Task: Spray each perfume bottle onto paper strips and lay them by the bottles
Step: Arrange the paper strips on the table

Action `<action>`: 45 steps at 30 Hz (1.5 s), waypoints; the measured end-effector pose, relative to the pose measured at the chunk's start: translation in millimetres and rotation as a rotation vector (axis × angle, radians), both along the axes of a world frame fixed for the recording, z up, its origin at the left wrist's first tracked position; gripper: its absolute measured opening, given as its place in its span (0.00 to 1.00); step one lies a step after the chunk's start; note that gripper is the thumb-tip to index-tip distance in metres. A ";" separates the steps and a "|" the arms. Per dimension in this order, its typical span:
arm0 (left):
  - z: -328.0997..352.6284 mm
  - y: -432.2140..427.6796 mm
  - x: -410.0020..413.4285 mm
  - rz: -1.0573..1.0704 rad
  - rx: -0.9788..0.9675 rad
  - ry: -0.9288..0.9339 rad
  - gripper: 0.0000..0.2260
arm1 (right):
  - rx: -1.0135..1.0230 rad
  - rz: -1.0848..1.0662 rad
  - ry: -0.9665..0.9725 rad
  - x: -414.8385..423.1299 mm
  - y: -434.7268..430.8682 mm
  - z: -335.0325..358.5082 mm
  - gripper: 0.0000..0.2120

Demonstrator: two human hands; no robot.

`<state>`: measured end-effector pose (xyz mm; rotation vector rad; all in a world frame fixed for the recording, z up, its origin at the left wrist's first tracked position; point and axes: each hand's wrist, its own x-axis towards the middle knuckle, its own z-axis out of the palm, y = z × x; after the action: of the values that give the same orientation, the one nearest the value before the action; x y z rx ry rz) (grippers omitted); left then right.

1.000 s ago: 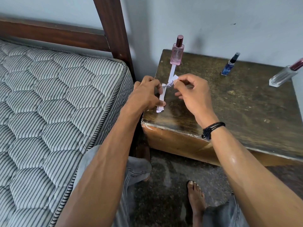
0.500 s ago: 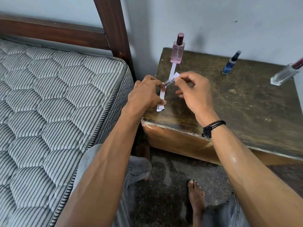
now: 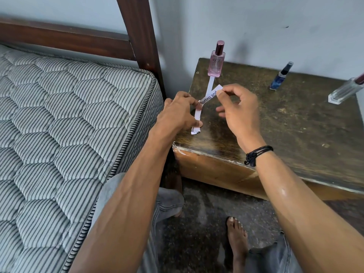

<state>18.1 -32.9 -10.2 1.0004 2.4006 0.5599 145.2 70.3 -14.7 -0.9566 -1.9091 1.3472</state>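
- Mattress, quilted and striped grey and white (image 3: 59, 115), fills the nine o'clock side of the view. A dark brown wooden bed frame (image 3: 137, 26) rises along its twelve o'clock edge.
- The left hand (image 3: 177, 113) sits at the nine o'clock edge of the table. Its fingers are curled round a bundle of white paper strips (image 3: 197, 125), and the thumb presses on the bundle's lower end.
- A white strip printed with black words "Sorting and" (image 3: 208, 96) slants from the left fingertips toward one o'clock, held above the table top.
- A plain white paper strip (image 3: 210, 83) lies flat on the table at six o'clock of the pink bottle, its far end touching the bottle's base. The printed strip crosses over it.
- A tall pink glass perfume bottle with a rosy metallic cap (image 3: 215, 63) stands upright at the table's eleven o'clock corner.
- The right hand (image 3: 236, 111) pinches the upper end of the printed strip between thumb and forefinger. Its other fingers are loosely bent and clear of the paper. A black cord bracelet (image 3: 256, 155) circles the wrist.
- A bare foot (image 3: 236, 237) rests on the dark floor at six o'clock.
- A small blue bottle with a dark cap (image 3: 280, 76) stands at twelve o'clock on the worn dark wooden bedside table (image 3: 295, 125).
- A clear glass bottle with a dark red cap (image 3: 344, 91) stands at two o'clock, cut off by the frame's edge.
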 end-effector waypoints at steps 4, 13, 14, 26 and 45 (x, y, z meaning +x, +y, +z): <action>-3.3 -0.2 -0.4 0.004 0.013 -0.006 0.21 | 0.019 -0.027 0.034 1.2 -0.1 3.4 0.03; -5.6 0.7 -0.8 -0.011 0.008 0.013 0.21 | 0.075 0.021 -0.033 3.1 1.7 3.8 0.04; -5.4 0.8 -0.6 -0.010 0.007 0.015 0.21 | 0.101 0.047 -0.068 2.9 0.4 3.9 0.08; -1.8 0.8 0.6 -0.016 -0.017 0.026 0.21 | 0.160 0.111 -0.088 -2.5 -3.2 -0.5 0.05; 1.0 -0.2 2.6 -0.007 -0.023 -0.007 0.22 | 0.205 -0.015 0.014 -2.4 -1.0 -0.3 0.05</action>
<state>20.7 -33.1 -9.2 0.9952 2.3908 0.5311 142.8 69.2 -15.0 -0.8555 -1.9804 1.1203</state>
